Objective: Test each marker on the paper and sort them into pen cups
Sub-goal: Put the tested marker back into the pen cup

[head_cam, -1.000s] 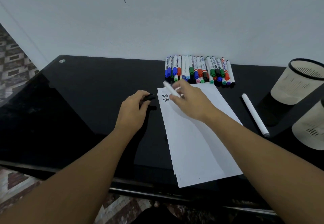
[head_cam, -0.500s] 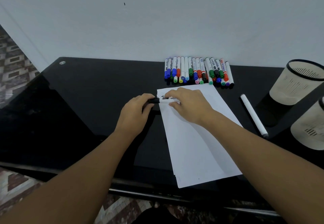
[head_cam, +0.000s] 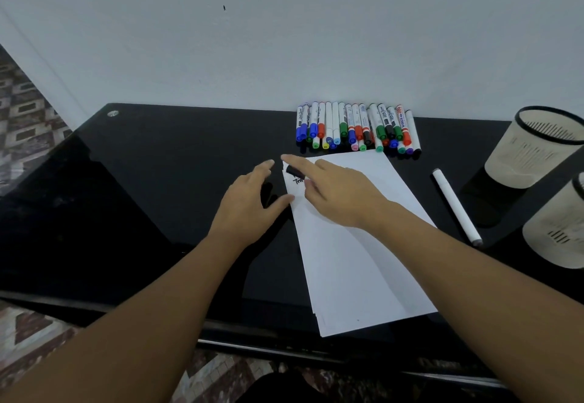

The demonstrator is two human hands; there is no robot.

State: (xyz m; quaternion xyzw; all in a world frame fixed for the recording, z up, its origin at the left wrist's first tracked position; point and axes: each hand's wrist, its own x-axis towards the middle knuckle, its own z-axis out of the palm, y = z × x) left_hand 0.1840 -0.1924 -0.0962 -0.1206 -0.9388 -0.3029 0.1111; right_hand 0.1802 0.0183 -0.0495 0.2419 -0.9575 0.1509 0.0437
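A stack of white paper lies on the black glass table, with black writing at its top left corner. My right hand hovers over that corner and holds a marker. Only the marker's black cap end shows beneath my outstretched index finger; the barrel is hidden under the hand. Just left of the paper is my left hand, fingers spread and empty, its thumb at the paper's edge. Several markers with coloured caps lie in a row by the wall. Two beige pen cups stand at the right.
A lone white marker lies on the table between the paper and the cups. The white wall runs just behind the marker row. The table's front edge is close to me, with patterned floor below and to the left.
The cap that my left hand held now sits on the marker in my right hand. My left hand has let go and spread its fingers.
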